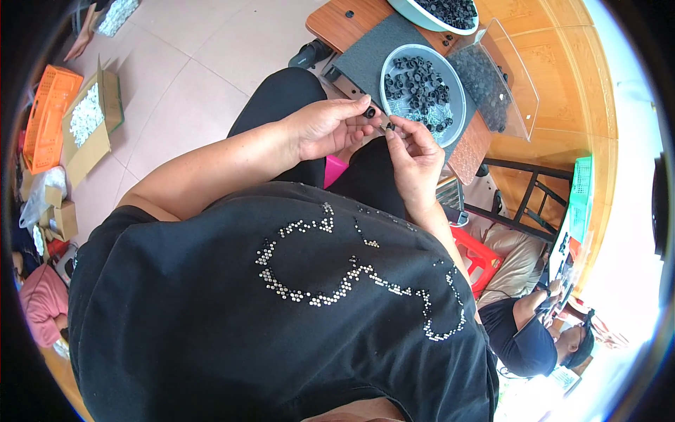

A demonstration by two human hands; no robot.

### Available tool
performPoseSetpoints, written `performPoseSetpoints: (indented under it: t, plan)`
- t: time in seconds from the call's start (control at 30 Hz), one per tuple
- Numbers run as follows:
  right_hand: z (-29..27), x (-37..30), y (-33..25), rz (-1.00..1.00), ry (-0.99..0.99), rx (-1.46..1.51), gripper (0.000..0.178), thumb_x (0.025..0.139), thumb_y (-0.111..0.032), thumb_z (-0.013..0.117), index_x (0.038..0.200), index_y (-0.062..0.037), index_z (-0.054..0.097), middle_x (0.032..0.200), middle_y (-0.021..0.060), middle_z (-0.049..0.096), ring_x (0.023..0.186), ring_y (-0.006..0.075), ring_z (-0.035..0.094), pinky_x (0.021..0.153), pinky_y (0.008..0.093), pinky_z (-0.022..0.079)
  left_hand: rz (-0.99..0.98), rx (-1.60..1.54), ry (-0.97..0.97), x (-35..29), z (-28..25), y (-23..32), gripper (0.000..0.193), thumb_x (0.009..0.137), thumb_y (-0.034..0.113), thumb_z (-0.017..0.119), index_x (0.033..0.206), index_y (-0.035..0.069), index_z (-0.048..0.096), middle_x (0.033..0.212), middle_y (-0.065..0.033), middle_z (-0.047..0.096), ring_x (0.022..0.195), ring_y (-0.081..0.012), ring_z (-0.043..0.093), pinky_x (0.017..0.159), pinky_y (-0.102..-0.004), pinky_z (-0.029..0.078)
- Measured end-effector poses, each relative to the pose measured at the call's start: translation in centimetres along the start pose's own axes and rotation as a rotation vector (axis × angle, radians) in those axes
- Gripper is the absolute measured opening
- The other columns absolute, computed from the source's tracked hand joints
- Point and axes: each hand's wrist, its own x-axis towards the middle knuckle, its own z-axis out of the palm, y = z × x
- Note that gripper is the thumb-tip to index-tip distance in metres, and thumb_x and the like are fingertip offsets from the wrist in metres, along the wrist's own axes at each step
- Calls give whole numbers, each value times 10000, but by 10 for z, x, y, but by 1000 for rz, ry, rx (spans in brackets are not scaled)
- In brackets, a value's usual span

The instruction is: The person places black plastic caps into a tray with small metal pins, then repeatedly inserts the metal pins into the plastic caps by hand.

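Note:
My left hand is closed, with a small round black plastic part between thumb and forefinger. My right hand pinches another small black piece at its fingertips. A thin pale sliver shows between the two hands; what it is I cannot make out. Both hands are close together above my lap, just short of a grey basin. Inside the basin are many small black plastic parts and a heap of thin, shiny, pin-like pieces.
The basin stands on a dark mat over a brown table. A pale bowl of black parts and a clear plastic panel are beyond. An orange crate and open carton lie left. A person sits right.

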Motion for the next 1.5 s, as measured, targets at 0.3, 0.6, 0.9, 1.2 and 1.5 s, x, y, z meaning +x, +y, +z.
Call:
performPoseSetpoints:
  t: [0.3, 0.6, 0.9, 1.2, 1.5]
  plan:
    - [0, 0, -1, -106, -17, -181, 175, 786, 83, 645, 940, 2, 628, 827, -7, 582, 698, 27, 505, 610, 160, 399, -45, 31, -41, -1, 0, -3, 265, 940, 312, 514, 1027, 76, 600, 844, 22, 580, 764, -61, 547, 735, -210, 470]
    - [5, 1, 2, -157, -19, -223, 174, 772, 73, 664, 931, 12, 630, 826, 15, 567, 690, 46, 509, 595, 173, 404, -41, 24, -53, -2, 1, -6, 226, 942, 277, 518, 992, 72, 600, 842, 9, 581, 770, -61, 548, 753, -204, 474]
    - [7, -2, -4, -227, 26, -256, 198, 739, 58, 679, 927, -4, 665, 791, 50, 602, 607, 71, 518, 556, 204, 432, -14, 52, -50, -4, 6, -5, 199, 939, 221, 527, 1022, 59, 605, 868, 6, 599, 789, -63, 561, 765, -207, 480]
    - [9, -7, 13, -9, 111, 40, 142, 751, 47, 685, 877, -4, 642, 774, 16, 595, 609, 37, 474, 554, 180, 399, 76, 45, -56, -2, 4, -9, 189, 910, 146, 566, 1072, 46, 571, 911, -20, 610, 811, -73, 574, 776, -217, 492]
    - [7, -6, 10, -136, 123, -95, 150, 737, 45, 698, 866, -6, 640, 779, 29, 603, 613, 58, 488, 566, 195, 408, 89, 39, -10, -4, 6, -8, 175, 900, 102, 571, 1059, 31, 590, 922, -38, 627, 795, -85, 594, 756, -217, 513]
